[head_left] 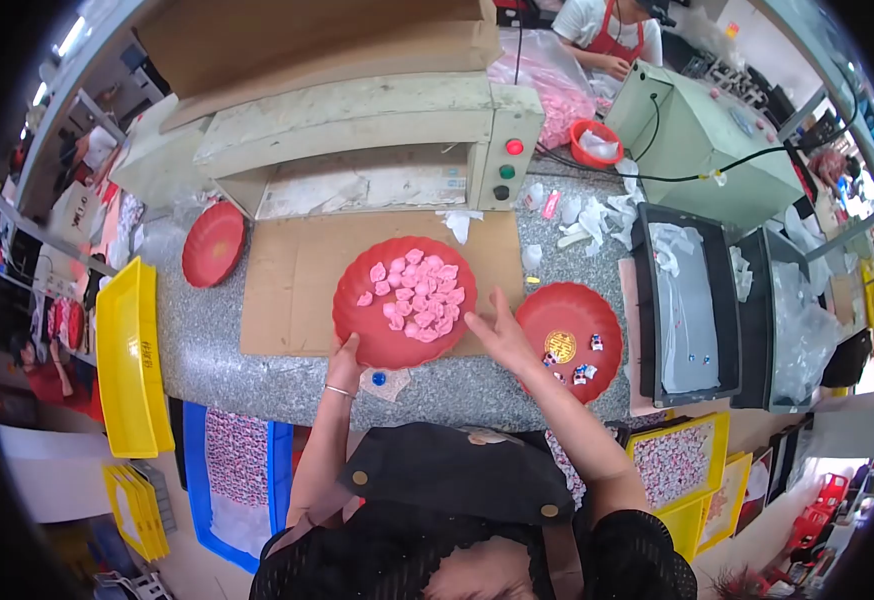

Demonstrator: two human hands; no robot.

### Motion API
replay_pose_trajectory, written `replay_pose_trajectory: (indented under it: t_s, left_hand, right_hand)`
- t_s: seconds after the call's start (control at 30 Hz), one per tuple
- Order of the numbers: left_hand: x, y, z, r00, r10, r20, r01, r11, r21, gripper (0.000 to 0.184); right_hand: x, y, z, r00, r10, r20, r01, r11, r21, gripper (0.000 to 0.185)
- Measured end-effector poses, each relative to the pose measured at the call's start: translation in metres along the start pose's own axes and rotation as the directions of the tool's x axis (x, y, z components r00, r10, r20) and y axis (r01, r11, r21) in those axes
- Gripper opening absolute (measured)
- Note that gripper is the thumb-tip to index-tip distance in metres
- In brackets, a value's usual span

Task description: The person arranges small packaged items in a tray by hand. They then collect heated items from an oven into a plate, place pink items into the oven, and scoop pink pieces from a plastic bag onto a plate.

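A red scalloped plate (360, 330) with several small pink pieces (422, 290) on it is in front of me, over a cardboard sheet (292, 290). My left hand (346, 358) grips its lower-left rim, thumb on top and the other fingers hidden beneath. By the plate's right edge is my right hand (499, 328), its fingers apart and nothing in it; whether a fingertip touches the rim I cannot tell. To its right, a second red plate (592, 308) with a gold emblem holds several small blue-and-white pieces (583, 374). A round blue item (379, 379) lies near my left wrist.
Behind the cardboard stands a pale machine (357, 120) with a wide opening and buttons. Left are another red plate (215, 245) and a yellow tray (127, 360). Black trays (647, 300) and crumpled white scraps (589, 222) are right. Across the bench, a person in a red apron (617, 40) works.
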State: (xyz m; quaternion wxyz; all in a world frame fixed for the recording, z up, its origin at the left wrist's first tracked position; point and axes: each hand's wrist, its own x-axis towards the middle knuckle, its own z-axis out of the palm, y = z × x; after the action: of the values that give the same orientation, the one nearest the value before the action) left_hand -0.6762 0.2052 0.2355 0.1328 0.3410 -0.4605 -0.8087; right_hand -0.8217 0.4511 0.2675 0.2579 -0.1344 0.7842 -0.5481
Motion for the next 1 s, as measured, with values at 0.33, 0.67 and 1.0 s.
replay_pose_trajectory:
  t_s: [0.33,0.67,1.0]
  left_hand:
    - [0.000,0.008,0.021,0.987,-0.031,0.159,-0.003,0.978,0.210,0.045]
    - [0.003,0.035,0.036,0.875,0.456,0.162,-0.472,0.731,0.492,0.053]
    - [-0.145,0.203,0.186,0.134,0.810,0.571,-0.882,0.360,-0.303,0.010]
  right_hand:
    - [-0.015,0.016,-0.005,1.000,0.014,-0.022,-0.011,0.989,0.144,0.069]
    - [-0.025,0.007,-0.015,0.987,0.097,-0.126,-0.073,0.981,0.179,0.054]
    - [-0.025,0.029,-0.016,0.991,0.078,-0.109,-0.040,0.949,0.314,0.050]
